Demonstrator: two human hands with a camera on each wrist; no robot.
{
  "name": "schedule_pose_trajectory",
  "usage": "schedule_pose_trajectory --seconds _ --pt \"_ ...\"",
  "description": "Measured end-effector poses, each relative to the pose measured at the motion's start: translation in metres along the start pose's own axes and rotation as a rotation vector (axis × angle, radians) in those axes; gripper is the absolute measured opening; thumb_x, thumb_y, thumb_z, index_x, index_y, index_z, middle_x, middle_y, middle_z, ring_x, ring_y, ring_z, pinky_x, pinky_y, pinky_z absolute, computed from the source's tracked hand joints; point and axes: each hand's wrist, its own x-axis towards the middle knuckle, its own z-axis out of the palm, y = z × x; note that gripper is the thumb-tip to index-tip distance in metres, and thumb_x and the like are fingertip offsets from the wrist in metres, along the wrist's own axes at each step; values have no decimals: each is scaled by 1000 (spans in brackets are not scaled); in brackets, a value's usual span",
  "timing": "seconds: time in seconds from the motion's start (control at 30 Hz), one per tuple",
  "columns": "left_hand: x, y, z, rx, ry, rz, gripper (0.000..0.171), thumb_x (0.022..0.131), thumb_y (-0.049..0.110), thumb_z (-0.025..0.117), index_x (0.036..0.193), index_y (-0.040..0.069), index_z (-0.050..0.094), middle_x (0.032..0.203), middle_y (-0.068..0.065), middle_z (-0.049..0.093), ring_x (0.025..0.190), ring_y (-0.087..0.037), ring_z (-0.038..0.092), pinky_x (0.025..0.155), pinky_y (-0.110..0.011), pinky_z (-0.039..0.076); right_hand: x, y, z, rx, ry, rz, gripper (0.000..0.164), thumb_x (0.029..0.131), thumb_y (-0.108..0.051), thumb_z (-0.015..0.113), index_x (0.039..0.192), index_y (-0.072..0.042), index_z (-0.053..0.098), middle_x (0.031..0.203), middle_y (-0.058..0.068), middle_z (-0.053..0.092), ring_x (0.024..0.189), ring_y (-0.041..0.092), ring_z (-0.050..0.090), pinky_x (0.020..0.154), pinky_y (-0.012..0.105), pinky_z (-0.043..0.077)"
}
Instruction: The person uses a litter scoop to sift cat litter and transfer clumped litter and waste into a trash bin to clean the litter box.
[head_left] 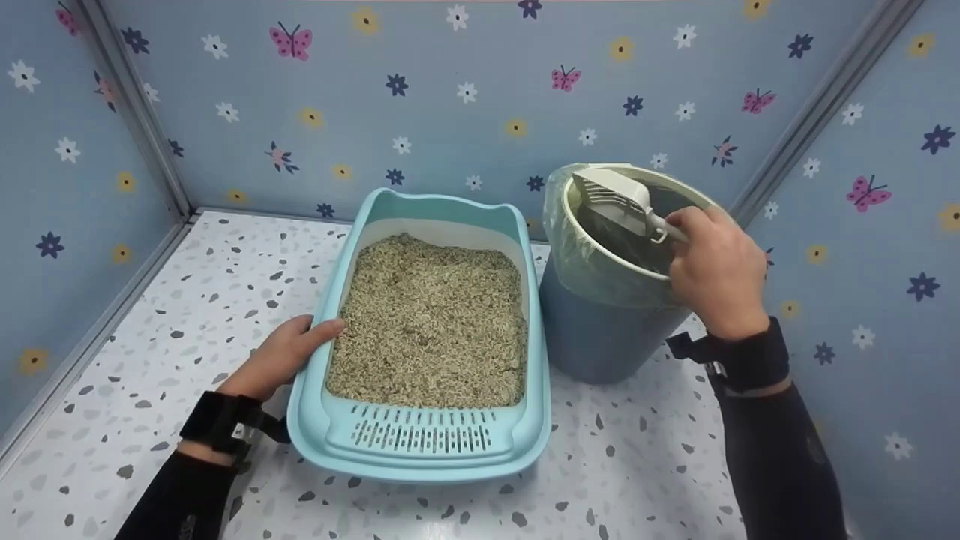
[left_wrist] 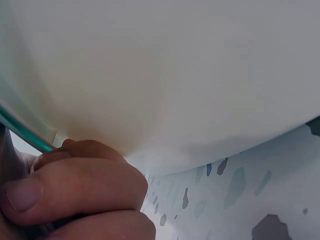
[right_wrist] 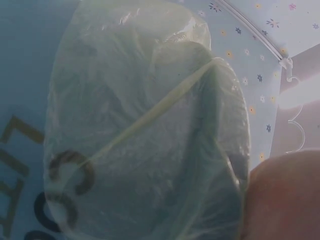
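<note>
A light blue litter box (head_left: 420,466) with a slotted front ledge stands on the speckled surface, filled with tan granular litter (head_left: 427,315). My left hand (head_left: 289,351) grips its left rim, thumb over the top; the left wrist view shows curled fingers (left_wrist: 95,185) beside the box's pale outer wall (left_wrist: 175,75). At the right, my right hand (head_left: 716,266) holds a white slotted litter scoop (head_left: 616,196) by its handle. The scoop's head is tilted over the mouth of a blue bin (head_left: 600,337). No litter shows on the visible part of the scoop.
The bin stands close against the box's right side, lined with a thin translucent bag (head_left: 556,217) folded over its rim; dark lettering (right_wrist: 72,172) shows through it in the right wrist view. Flower-patterned panels (head_left: 465,120) enclose the back and sides.
</note>
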Motion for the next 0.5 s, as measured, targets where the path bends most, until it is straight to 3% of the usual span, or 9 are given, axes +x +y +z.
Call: schedule_pose_trajectory --seconds 0.17,0.3,0.5 --pt "0 0 0 2 5 -5 69 114 52 61 138 -12 55 114 -28 75 86 -33 79 74 -41 68 -1 -5 -2 34 36 3 25 101 1 67 125 2 73 119 24 73 96 52 70 69 66 51" --pt "0 1 0 9 6 -5 70 113 53 61 138 -12 56 113 -27 75 85 -32 79 72 -40 68 -6 -15 -7 85 76 -9 23 104 -6 69 125 3 74 113 23 75 92 45 69 72 64 50" --pt "0 0 0 8 5 -4 69 113 54 61 136 -11 57 110 -26 76 81 -30 78 69 -39 67 -19 -38 -13 162 90 -101 23 104 -10 74 124 1 76 106 18 75 84 35 64 72 55 49"
